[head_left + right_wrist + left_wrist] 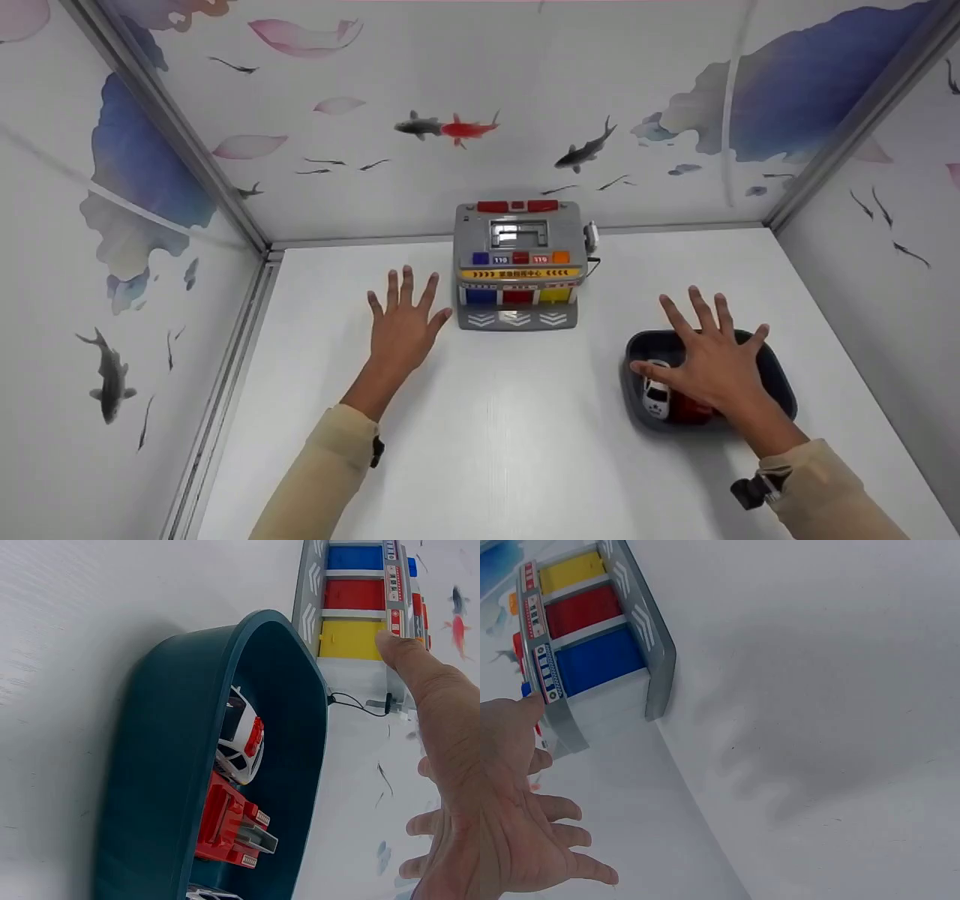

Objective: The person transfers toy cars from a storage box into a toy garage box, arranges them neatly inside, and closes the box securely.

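My left hand (402, 334) is held with fingers spread and straight, left of a grey toy garage (517, 274) and holding nothing. The garage has blue, red and yellow doors, all closed, and a ramp in front. Over a dark blue-green bin (161, 772), my right hand (716, 367) is spread wide with nothing in its grasp. Inside the bin lie a white toy police car (657, 401) and a red toy truck (225, 821). Part of another toy vehicle (211, 893) shows at the lower edge of the right wrist view. My right hand hides much of the bin from the head camera.
The white table (487, 427) is bounded by printed panels at the back (450, 67), left and right. On the garage's right side are a white piece (592, 236) and a thin black cord (352, 701).
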`<state>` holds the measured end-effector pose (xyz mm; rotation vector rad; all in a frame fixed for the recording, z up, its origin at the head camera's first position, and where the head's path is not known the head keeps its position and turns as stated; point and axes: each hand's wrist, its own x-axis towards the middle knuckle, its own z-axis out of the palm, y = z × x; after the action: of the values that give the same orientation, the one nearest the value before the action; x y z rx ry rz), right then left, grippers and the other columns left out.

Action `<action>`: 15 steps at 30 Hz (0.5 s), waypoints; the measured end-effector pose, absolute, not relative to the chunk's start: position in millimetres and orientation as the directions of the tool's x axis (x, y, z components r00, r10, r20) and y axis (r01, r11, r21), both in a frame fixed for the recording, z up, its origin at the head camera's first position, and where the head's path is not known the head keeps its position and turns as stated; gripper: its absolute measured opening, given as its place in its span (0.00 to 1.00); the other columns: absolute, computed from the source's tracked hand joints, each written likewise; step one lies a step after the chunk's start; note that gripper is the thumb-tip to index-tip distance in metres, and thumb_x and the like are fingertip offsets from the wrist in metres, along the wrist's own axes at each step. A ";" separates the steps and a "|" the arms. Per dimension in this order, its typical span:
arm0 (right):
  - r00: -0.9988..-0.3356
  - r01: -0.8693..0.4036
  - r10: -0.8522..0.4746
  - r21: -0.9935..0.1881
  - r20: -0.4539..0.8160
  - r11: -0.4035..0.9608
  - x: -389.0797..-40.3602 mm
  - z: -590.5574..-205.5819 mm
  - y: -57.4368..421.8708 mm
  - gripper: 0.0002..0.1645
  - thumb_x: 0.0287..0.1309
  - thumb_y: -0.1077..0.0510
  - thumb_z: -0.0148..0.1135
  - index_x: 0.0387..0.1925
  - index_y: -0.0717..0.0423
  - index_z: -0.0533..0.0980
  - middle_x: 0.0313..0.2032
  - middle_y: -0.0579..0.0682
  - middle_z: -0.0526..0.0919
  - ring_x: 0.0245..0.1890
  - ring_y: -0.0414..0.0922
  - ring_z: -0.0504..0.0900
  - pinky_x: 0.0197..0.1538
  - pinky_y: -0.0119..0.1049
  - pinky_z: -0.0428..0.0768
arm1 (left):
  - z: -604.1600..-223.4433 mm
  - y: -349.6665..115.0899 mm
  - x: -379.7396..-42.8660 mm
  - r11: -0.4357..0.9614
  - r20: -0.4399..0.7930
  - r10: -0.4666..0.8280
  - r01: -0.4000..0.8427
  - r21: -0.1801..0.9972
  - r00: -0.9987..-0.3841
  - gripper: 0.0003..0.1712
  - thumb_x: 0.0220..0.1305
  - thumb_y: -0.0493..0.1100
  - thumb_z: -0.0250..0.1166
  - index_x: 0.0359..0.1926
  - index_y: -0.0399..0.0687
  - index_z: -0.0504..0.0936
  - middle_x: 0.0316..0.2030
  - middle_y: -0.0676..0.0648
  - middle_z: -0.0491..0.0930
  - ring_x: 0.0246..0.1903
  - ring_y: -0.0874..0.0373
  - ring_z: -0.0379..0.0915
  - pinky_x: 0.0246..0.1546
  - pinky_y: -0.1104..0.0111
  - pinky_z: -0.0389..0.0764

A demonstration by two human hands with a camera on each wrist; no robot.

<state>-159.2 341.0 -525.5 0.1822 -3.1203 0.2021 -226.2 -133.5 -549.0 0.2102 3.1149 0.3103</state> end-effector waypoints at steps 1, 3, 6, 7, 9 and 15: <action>-0.993 -0.119 -0.118 -0.125 0.020 0.985 -159.4 -525.4 340.8 0.75 0.54 0.08 0.62 0.91 0.35 0.48 0.90 0.62 0.44 0.88 0.75 0.43 0.67 0.99 0.36 | -548.7 -132.5 -228.1 0.972 0.014 0.136 0.136 0.191 -0.991 0.44 0.86 0.71 0.48 0.91 0.60 0.52 0.90 0.34 0.44 0.90 0.33 0.36 0.84 0.25 0.47; -0.992 -0.126 -0.123 -0.119 0.028 0.985 -159.9 -525.7 340.1 0.74 0.54 0.08 0.62 0.91 0.35 0.48 0.90 0.62 0.45 0.87 0.75 0.44 0.67 0.99 0.37 | -547.9 -130.7 -231.7 0.973 0.021 0.136 0.138 0.185 -0.990 0.43 0.86 0.70 0.47 0.91 0.60 0.53 0.89 0.33 0.45 0.90 0.33 0.36 0.84 0.26 0.48; -0.991 -0.134 -0.131 -0.107 0.038 0.985 -160.5 -526.2 339.2 0.74 0.54 0.08 0.62 0.91 0.34 0.48 0.90 0.62 0.47 0.87 0.75 0.45 0.67 0.99 0.38 | -546.1 -127.3 -237.1 0.967 0.039 0.138 0.143 0.211 -0.990 0.42 0.87 0.68 0.48 0.90 0.58 0.55 0.89 0.33 0.47 0.90 0.33 0.38 0.85 0.28 0.50; -0.990 -0.137 -0.133 -0.105 0.043 0.985 -160.8 -526.4 339.1 0.74 0.54 0.08 0.62 0.91 0.34 0.48 0.90 0.62 0.47 0.87 0.75 0.46 0.67 0.99 0.38 | -545.6 -125.8 -239.4 0.965 0.042 0.139 0.144 0.219 -0.989 0.41 0.87 0.67 0.49 0.90 0.57 0.56 0.89 0.33 0.48 0.90 0.34 0.39 0.85 0.29 0.51; -0.990 -0.139 -0.135 -0.106 0.047 0.985 -161.1 -526.3 338.9 0.74 0.54 0.08 0.62 0.91 0.33 0.47 0.90 0.62 0.47 0.87 0.75 0.45 0.67 0.99 0.38 | -544.8 -123.0 -244.6 0.963 0.044 0.138 0.145 0.226 -0.989 0.41 0.87 0.66 0.49 0.90 0.57 0.56 0.89 0.33 0.49 0.90 0.35 0.40 0.86 0.30 0.52; -0.989 -0.143 -0.139 -0.122 0.045 0.982 -160.9 -524.9 336.2 0.74 0.54 0.09 0.63 0.91 0.34 0.48 0.90 0.62 0.47 0.88 0.74 0.45 0.67 0.99 0.37 | -543.2 -117.7 -258.1 0.952 0.034 0.121 0.126 0.279 -0.992 0.40 0.87 0.64 0.51 0.89 0.55 0.57 0.89 0.35 0.52 0.89 0.37 0.44 0.86 0.34 0.55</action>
<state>-160.9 336.2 -524.9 0.2196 -3.0913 0.1945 -258.1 -117.7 -543.2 0.1973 3.1198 0.4477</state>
